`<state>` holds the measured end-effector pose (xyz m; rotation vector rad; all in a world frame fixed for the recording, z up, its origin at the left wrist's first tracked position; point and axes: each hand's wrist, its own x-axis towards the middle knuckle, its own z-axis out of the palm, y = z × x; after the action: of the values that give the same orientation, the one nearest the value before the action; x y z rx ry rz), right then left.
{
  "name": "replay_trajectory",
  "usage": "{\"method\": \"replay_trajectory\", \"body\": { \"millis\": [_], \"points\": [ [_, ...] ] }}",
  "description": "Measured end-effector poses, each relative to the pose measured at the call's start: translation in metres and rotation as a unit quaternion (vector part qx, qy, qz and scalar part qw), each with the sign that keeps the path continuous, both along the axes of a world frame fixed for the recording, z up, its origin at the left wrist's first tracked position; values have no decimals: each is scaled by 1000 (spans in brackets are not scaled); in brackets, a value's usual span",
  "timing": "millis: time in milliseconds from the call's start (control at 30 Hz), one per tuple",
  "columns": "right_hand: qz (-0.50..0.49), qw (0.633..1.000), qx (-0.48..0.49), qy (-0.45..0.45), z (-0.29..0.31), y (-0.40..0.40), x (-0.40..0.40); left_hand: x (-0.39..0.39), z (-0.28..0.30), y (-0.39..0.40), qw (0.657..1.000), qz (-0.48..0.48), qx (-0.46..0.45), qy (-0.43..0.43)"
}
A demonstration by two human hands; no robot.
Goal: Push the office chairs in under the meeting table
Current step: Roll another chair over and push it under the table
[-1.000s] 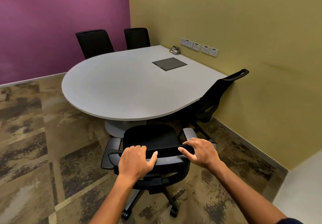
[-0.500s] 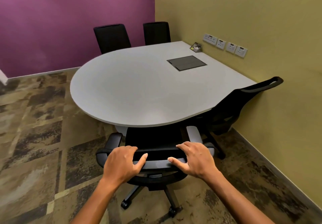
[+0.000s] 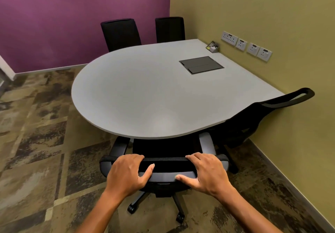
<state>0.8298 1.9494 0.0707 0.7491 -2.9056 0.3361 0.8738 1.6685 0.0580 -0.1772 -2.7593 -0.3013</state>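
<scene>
A black office chair [image 3: 165, 148] on castors stands at the near rounded edge of the grey meeting table [image 3: 145, 95], its seat partly under the tabletop. My left hand [image 3: 127, 174] grips the top of its backrest on the left. My right hand [image 3: 207, 172] grips the same backrest top on the right. A second black mesh chair [image 3: 253, 118] sits at the table's right, tilted toward the wall. Two more black chairs, one [image 3: 120, 33] on the left and another [image 3: 170, 29] beside it, stand at the far side.
A dark hatch [image 3: 201, 67] is set into the tabletop, and a small holder [image 3: 213, 46] sits near the wall sockets [image 3: 246, 45]. The olive wall runs close along the right; the purple wall is behind. Patterned carpet [image 3: 36, 142] spreads to the left.
The chair in my hands has rolled forward, its seat going further under the tabletop. I have stepped closer to the table; both hands have kept their grip on the backrest.
</scene>
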Motion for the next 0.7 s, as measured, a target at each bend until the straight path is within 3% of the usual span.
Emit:
{"method": "replay_trajectory", "body": {
  "millis": [700],
  "points": [
    [-18, 999, 19, -21, -5, -42, -69, -89, -6, -37, 1000, -7, -10, -17]
  ]
}}
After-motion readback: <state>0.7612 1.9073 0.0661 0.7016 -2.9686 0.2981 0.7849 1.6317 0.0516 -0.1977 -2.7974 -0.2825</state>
